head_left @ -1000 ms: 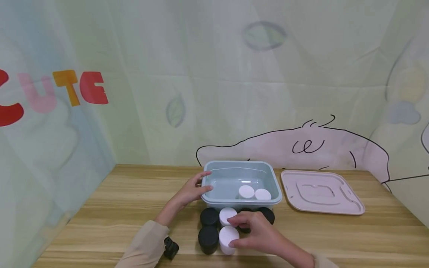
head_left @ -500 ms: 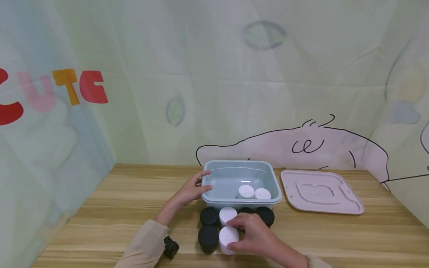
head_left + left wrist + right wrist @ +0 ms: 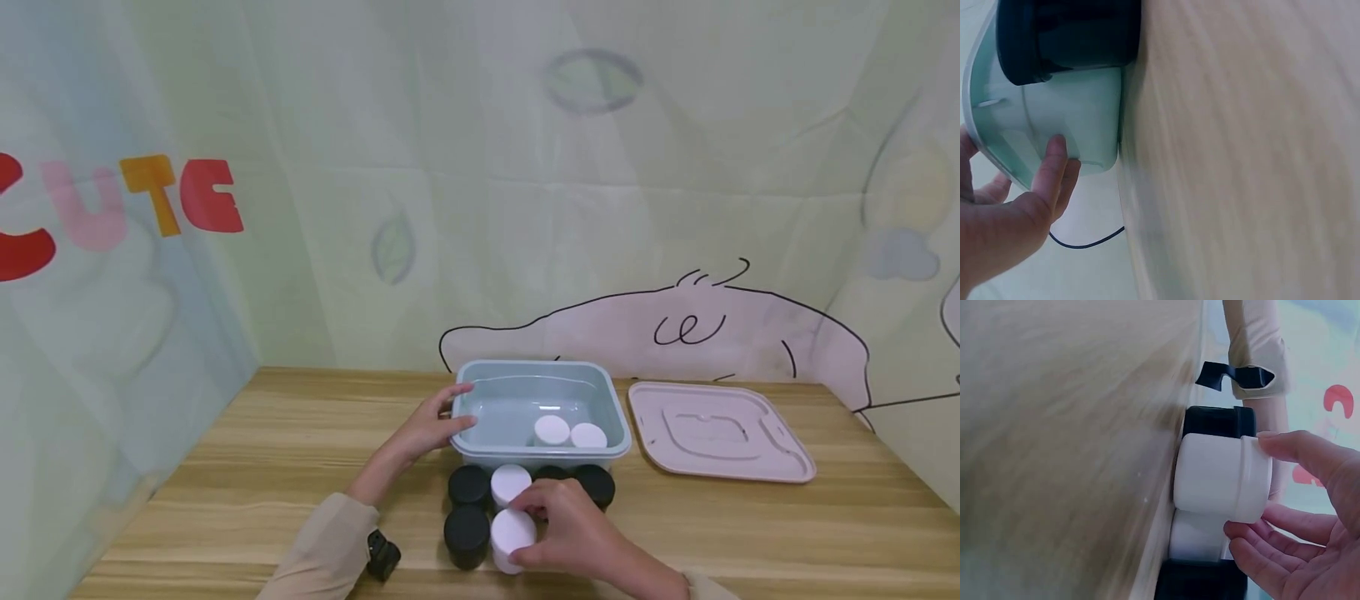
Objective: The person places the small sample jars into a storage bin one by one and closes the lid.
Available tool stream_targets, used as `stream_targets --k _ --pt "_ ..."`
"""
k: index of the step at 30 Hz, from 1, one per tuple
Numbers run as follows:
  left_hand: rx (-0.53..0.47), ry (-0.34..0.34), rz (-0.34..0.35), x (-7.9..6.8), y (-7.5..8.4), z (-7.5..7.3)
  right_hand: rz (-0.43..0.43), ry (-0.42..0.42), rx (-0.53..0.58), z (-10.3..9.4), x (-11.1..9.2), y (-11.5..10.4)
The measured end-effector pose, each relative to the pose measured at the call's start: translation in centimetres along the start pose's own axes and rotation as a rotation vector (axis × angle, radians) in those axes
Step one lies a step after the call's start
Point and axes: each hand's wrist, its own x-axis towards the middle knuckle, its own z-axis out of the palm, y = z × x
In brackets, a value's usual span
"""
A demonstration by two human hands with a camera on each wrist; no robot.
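My right hand pinches the lid of the front white jar between thumb and fingers. In the right wrist view that jar stands upright on the table, with another white jar beyond it. A black jar stands just left of it. My left hand holds the left rim of a pale blue plastic bin; in the left wrist view some fingers lie against its outer wall. Two white jars stand inside the bin, toward its front right.
Between the bin and me stands a row of jars: black, white and black ones, partly hidden by my right hand. A pale pink lid lies right of the bin. A printed cloth hangs behind the wooden table.
My right hand has shifted slightly left, and its fingers have drawn in on the front white jar's lid. The left hand and the bin stay where they were.
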Motion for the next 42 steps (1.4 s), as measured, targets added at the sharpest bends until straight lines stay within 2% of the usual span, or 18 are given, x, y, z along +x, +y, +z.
stream_targets --k 7,13,18,33,42 --pt "0.008 0.025 -0.009 0.0 -0.1 0.2 0.038 0.008 0.180 -1.3 -0.3 -0.2" --pt "0.007 0.034 -0.010 0.1 -0.1 0.2 -0.007 0.038 0.249 -3.0 0.1 -0.5" --pt "0.014 0.043 -0.016 0.2 -0.1 0.2 -0.048 0.105 0.262 -4.2 0.8 -0.4" --pt "-0.004 0.019 -0.006 0.1 -0.2 0.2 0.048 0.226 0.221 -6.2 4.1 0.3" --pt "-0.003 0.032 -0.009 0.0 -0.1 0.3 0.099 0.309 0.165 -5.9 6.6 2.5"
